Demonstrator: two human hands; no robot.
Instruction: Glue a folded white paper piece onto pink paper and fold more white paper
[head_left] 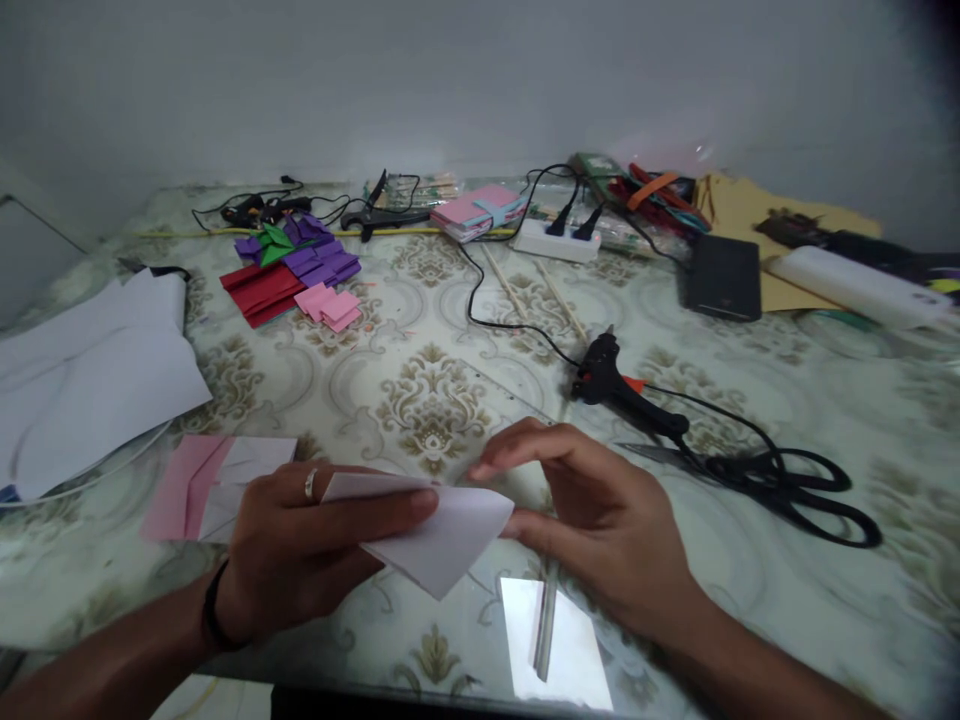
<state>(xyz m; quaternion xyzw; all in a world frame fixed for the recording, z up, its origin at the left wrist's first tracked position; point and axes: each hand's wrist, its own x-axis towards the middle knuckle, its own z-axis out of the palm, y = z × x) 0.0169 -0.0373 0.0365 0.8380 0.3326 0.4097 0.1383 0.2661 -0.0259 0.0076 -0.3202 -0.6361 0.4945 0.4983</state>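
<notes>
A folded sheet of white paper [457,535] is pinched in my left hand [307,540], with the thumb pressed on top and the other fingers beneath it. At the paper's right corner, my right hand [592,510] has its index finger raised and its thumb apart below. That thumb tip is at the corner; whether it touches, I cannot tell. Under and behind my left hand lie folded pink paper [196,490] and creased white paper [262,450]. A metal ruler [546,625] lies on the table below my right hand, partly hidden by it.
Black scissors [780,480] and a glue gun [622,385] with its cord lie to the right. White sheets [90,370] are at the left. Red [266,290], purple [322,260] and pink [330,305] folded papers sit farther back, near a power strip [559,240] and a phone [724,275].
</notes>
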